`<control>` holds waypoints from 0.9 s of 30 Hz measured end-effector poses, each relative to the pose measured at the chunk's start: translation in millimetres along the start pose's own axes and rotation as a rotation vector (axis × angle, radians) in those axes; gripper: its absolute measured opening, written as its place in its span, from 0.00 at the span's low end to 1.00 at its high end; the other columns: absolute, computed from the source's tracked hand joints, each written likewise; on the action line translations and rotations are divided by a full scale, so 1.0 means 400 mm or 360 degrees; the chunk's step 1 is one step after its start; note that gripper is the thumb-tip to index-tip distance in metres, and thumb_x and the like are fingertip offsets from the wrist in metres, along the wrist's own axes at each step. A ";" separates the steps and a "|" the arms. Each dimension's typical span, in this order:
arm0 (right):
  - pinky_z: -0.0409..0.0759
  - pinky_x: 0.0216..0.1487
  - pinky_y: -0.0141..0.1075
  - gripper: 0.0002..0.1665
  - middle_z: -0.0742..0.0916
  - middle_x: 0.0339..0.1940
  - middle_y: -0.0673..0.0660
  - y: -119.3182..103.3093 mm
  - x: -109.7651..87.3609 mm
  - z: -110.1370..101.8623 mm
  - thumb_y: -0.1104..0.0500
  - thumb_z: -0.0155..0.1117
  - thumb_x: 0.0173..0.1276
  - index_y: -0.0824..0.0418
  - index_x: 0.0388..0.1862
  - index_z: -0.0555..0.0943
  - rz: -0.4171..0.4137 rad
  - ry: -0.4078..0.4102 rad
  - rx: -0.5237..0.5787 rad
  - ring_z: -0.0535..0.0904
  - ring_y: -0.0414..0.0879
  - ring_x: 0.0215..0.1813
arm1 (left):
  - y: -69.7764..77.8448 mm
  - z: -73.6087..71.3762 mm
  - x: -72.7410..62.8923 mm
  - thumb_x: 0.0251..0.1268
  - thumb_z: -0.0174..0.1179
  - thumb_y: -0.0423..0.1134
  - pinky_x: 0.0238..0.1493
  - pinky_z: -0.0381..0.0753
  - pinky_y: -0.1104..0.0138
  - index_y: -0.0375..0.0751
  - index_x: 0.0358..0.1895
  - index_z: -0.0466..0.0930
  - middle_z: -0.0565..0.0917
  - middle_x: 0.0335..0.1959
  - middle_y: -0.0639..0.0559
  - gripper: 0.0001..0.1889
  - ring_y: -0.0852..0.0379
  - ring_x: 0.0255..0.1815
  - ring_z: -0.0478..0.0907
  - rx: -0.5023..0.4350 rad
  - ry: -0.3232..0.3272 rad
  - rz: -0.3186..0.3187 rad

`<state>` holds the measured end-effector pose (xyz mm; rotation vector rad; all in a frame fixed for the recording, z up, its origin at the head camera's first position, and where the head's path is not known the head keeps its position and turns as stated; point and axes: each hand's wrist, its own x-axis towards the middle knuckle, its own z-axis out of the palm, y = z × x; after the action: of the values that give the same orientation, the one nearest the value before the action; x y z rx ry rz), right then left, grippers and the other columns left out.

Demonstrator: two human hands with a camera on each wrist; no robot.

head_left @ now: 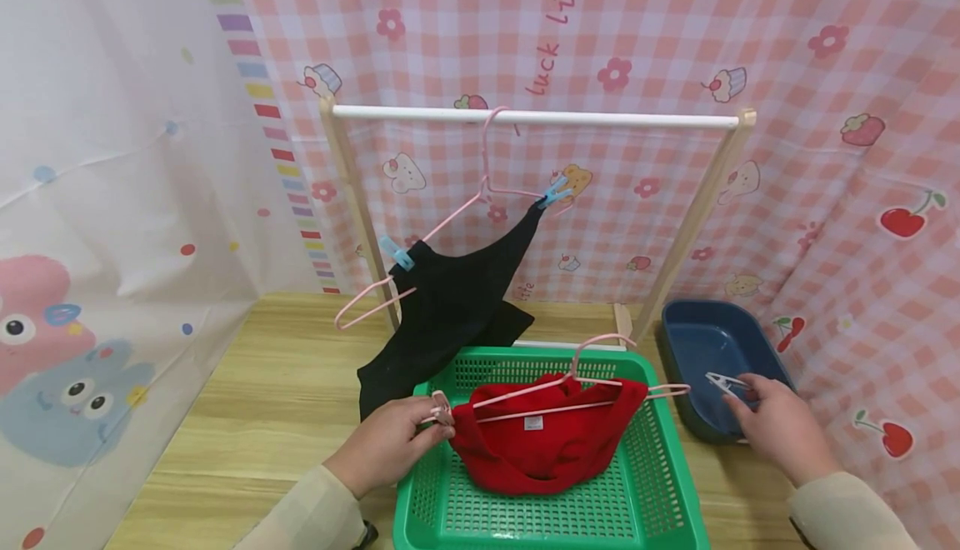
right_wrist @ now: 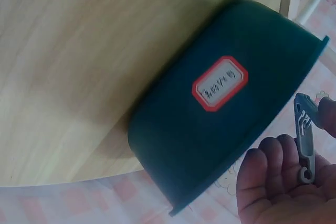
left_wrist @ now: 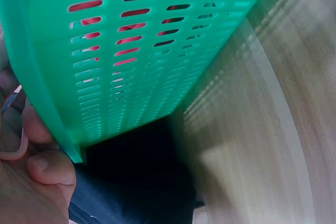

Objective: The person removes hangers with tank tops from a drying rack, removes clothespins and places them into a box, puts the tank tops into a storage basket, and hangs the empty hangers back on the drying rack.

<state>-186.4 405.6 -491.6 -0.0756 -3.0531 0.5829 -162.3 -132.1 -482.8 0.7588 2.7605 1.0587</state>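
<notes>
My left hand (head_left: 396, 443) grips the left end of a pink hanger (head_left: 525, 392), with a pale clip (head_left: 442, 405) at its fingertips. A red garment (head_left: 551, 458) with a white label hangs from this hanger by its straps, over the green basket (head_left: 678, 483). In the left wrist view, a curved piece of the hanger (left_wrist: 21, 148) lies against the palm, beside the basket's rim. My right hand (head_left: 787, 425) pinches a whitish clothespin (head_left: 723, 383) above the dark blue bin (head_left: 693, 317). The right wrist view shows that clothespin (right_wrist: 304, 140) against the fingers.
A drying rack with a white bar (head_left: 615, 119) stands behind the basket. From it, a second pink hanger (head_left: 453, 217) carries a black garment (head_left: 457, 292), fixed by light blue clothespins (head_left: 553, 192). The wooden table (head_left: 247, 417) extends left, and patterned curtains surround it.
</notes>
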 end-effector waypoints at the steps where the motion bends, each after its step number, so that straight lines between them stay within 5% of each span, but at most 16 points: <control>1: 0.81 0.47 0.61 0.30 0.88 0.46 0.74 0.001 0.001 0.004 0.54 0.66 0.75 0.78 0.62 0.76 -0.0006 -0.0018 0.0002 0.86 0.67 0.47 | 0.000 0.000 0.000 0.74 0.66 0.46 0.57 0.86 0.62 0.59 0.45 0.86 0.88 0.43 0.69 0.03 0.68 0.49 0.83 0.0002 0.0000 -0.0001; 16: 0.81 0.44 0.61 0.25 0.89 0.42 0.69 0.007 0.004 0.057 0.56 0.69 0.72 0.75 0.57 0.80 -0.0029 -0.0038 -0.0059 0.86 0.65 0.44 | 0.000 0.002 0.000 0.74 0.66 0.46 0.56 0.86 0.62 0.59 0.45 0.86 0.88 0.43 0.69 0.03 0.68 0.48 0.83 -0.0007 0.0004 -0.0002; 27: 0.82 0.45 0.59 0.29 0.88 0.46 0.70 0.008 0.019 0.060 0.52 0.68 0.74 0.75 0.60 0.79 0.0032 -0.0173 -0.0072 0.86 0.65 0.47 | 0.000 0.000 0.001 0.74 0.66 0.45 0.57 0.86 0.61 0.59 0.45 0.86 0.88 0.43 0.69 0.02 0.68 0.48 0.83 -0.0009 0.0000 0.0001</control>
<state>-195.1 400.2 -515.0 -0.0788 -3.1751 0.5369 -162.5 -131.9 -482.8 0.7589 2.7563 1.0660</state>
